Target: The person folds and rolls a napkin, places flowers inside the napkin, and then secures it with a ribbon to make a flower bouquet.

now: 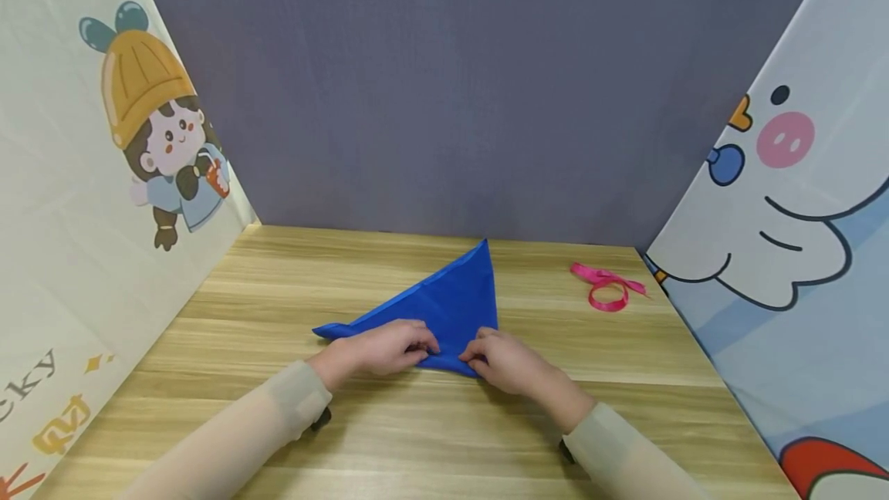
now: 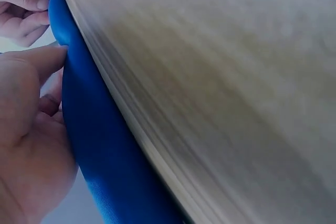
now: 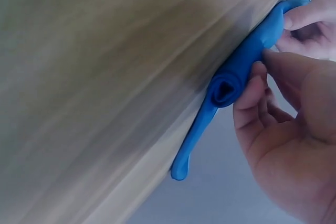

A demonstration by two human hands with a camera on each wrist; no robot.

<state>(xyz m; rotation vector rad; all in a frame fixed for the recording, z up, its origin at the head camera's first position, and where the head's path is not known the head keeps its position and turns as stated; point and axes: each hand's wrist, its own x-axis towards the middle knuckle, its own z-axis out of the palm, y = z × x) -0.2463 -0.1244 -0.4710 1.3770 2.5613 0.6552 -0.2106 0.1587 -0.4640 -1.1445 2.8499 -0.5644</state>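
Observation:
A blue cloth [image 1: 454, 299] lies on the table, one pointed corner toward the back and another out to the left. Its near edge is rolled up; the right wrist view shows the spiral end of the roll [image 3: 227, 90]. My left hand [image 1: 389, 347] pinches the rolled edge left of its right end. At that right end, my right hand [image 1: 507, 361] grips the roll between thumb and fingers. In the left wrist view the rolled cloth [image 2: 100, 129] runs along the tabletop, past both hands. The hands partly cover the near edge.
A pink ribbon [image 1: 607, 292], partly looped, lies at the back right of the wooden table [image 1: 278, 268]. A grey panel [image 1: 451, 99] stands behind, with printed cartoon panels on the left [image 1: 62, 137] and right [image 1: 833, 253].

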